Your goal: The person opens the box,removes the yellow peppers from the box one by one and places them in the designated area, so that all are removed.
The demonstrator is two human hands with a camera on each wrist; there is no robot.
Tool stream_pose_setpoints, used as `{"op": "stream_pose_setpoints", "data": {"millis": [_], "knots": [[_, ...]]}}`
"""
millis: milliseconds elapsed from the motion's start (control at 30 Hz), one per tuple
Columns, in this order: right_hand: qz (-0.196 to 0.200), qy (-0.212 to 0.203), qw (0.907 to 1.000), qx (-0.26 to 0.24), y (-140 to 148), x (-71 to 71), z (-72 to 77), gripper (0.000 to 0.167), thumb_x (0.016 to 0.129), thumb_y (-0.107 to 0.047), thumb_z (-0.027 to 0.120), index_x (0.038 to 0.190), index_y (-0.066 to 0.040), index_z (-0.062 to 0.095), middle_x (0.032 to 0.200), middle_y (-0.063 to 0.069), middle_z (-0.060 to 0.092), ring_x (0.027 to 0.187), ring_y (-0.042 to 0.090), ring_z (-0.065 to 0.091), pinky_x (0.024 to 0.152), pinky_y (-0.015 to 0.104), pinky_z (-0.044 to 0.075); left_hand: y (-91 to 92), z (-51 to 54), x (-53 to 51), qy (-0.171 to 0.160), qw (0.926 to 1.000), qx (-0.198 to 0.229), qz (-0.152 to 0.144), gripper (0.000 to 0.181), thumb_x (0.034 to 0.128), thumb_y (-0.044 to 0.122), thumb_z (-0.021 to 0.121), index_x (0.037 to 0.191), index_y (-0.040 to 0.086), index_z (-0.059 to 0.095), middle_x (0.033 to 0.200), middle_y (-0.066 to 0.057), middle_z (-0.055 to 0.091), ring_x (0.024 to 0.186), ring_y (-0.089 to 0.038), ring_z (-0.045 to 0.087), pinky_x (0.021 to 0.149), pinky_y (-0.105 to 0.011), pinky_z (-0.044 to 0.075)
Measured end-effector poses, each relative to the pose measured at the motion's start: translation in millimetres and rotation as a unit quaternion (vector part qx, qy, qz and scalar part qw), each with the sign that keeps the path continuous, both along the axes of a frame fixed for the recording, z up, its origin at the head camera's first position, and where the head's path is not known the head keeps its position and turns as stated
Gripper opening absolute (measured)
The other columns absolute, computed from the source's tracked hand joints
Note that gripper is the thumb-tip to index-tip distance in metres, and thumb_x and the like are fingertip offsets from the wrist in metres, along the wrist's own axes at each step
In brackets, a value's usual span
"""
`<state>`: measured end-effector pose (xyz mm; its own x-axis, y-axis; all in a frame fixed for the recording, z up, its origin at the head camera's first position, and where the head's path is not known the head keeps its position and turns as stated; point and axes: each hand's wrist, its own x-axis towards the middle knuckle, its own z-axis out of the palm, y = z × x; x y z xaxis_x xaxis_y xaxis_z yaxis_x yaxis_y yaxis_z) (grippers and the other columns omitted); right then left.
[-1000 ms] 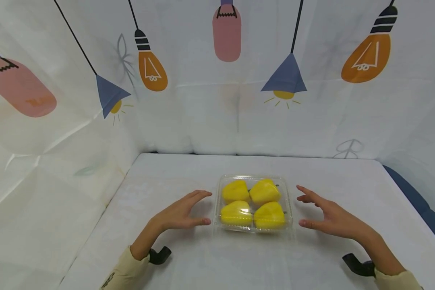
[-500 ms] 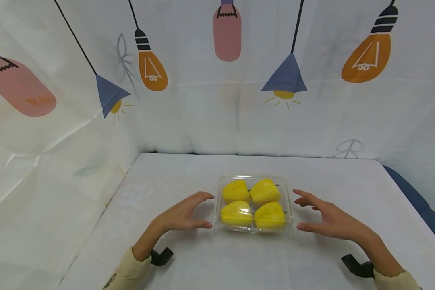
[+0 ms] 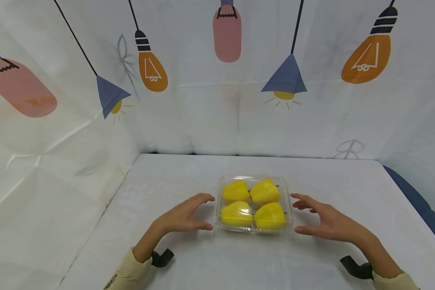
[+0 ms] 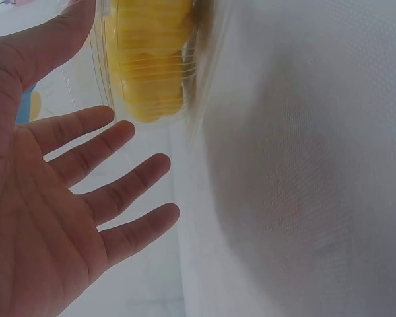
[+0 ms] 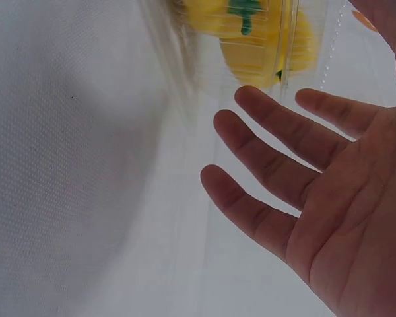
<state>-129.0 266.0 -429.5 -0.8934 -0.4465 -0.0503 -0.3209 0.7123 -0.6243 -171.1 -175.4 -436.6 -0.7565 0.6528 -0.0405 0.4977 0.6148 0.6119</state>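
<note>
So, closest to us were our cream sleeves [image 3: 130, 266], with a curved black piece [image 3: 162, 258] at each wrist. Past those, our left hand [image 3: 183, 216] and right hand [image 3: 330, 222] held nothing: fingers spread with gaps between them, thumbs well apart. We had them mirrored, palms inward, presumably so both sides of the clear plastic box [image 3: 239, 229] were equally in reach. It sat flat on the white table [image 3: 188, 173] between them, just beside the fingertips, looking closed. Inside, four glossy yellow bell peppers [image 3: 236, 213] lay two by two, probably because that filled it best. Beyond hung a white backdrop [image 3: 203, 117] printed with lamps [image 3: 285, 76]. Brands? None we could read; the dark mark [image 3: 110, 282] on the left sleeve was too small, the orange smudge [image 3: 37, 102] on a pink print too faint.
</note>
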Motion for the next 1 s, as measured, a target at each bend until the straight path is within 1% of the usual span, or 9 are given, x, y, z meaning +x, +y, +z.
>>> {"op": "stream_pose_setpoints", "data": {"millis": [67, 300, 467, 733, 1000], "knots": [[0.001, -0.001, 1.0000, -0.001, -0.2, 0.1, -0.3, 0.086, 0.082, -0.048, 0.078, 0.151, -0.022, 0.033, 0.131, 0.009, 0.059, 0.118, 0.036, 0.055, 0.089, 0.069, 0.044, -0.2, 0.1, 0.0, -0.001, 1.0000, 0.000, -0.001, 0.076, 0.0801, 0.048, 0.080, 0.143, 0.022, 0.046, 0.145, 0.008, 0.044, 0.133, -0.013, 0.042, 0.108, -0.044, 0.038], [0.011, 0.002, 0.9999, -0.006, 0.5, -1.3, -4.5, 0.085, 0.082, -0.048, 0.078, 0.150, -0.023, 0.034, 0.131, 0.006, 0.060, 0.117, 0.033, 0.056, 0.091, 0.068, 0.043, -0.9, -0.4, -1.3, -0.002, 0.9999, 0.010, -0.010, 0.077, 0.0797, 0.044, 0.081, 0.143, 0.019, 0.046, 0.145, 0.006, 0.045, 0.129, -0.022, 0.047, 0.106, -0.045, 0.040], [0.013, 0.002, 0.9999, -0.008, 0.0, -2.7, -6.7, 0.084, 0.082, -0.048, 0.078, 0.150, -0.022, 0.035, 0.130, 0.005, 0.060, 0.117, 0.032, 0.057, 0.090, 0.067, 0.044, -0.5, -1.3, -1.6, -0.010, 0.9998, 0.014, -0.009, 0.076, 0.0802, 0.045, 0.081, 0.143, 0.019, 0.046, 0.145, 0.004, 0.045, 0.128, -0.022, 0.048, 0.105, -0.045, 0.042], [0.005, -0.014, 0.9999, -0.003, -2.5, -3.0, -6.0, 0.084, 0.083, -0.048, 0.077, 0.149, -0.022, 0.033, 0.129, 0.008, 0.061, 0.116, 0.034, 0.057, 0.090, 0.066, 0.045, -0.4, -1.3, -1.5, -0.021, 0.9994, 0.027, -0.011, 0.079, 0.0801, 0.051, 0.078, 0.142, 0.015, 0.045, 0.143, 0.002, 0.047, 0.126, -0.023, 0.049, 0.104, -0.047, 0.043], [0.000, -0.032, 0.9995, -0.004, -3.0, -3.1, -8.3, 0.083, 0.083, -0.047, 0.077, 0.149, -0.024, 0.032, 0.129, 0.008, 0.060, 0.117, 0.034, 0.056, 0.089, 0.064, 0.046, 0.6, -3.9, -1.2, -0.038, 0.9983, 0.042, -0.012, 0.080, 0.0794, 0.044, 0.082, 0.143, 0.016, 0.043, 0.144, 0.003, 0.046, 0.127, -0.019, 0.049, 0.105, -0.046, 0.041]]}}
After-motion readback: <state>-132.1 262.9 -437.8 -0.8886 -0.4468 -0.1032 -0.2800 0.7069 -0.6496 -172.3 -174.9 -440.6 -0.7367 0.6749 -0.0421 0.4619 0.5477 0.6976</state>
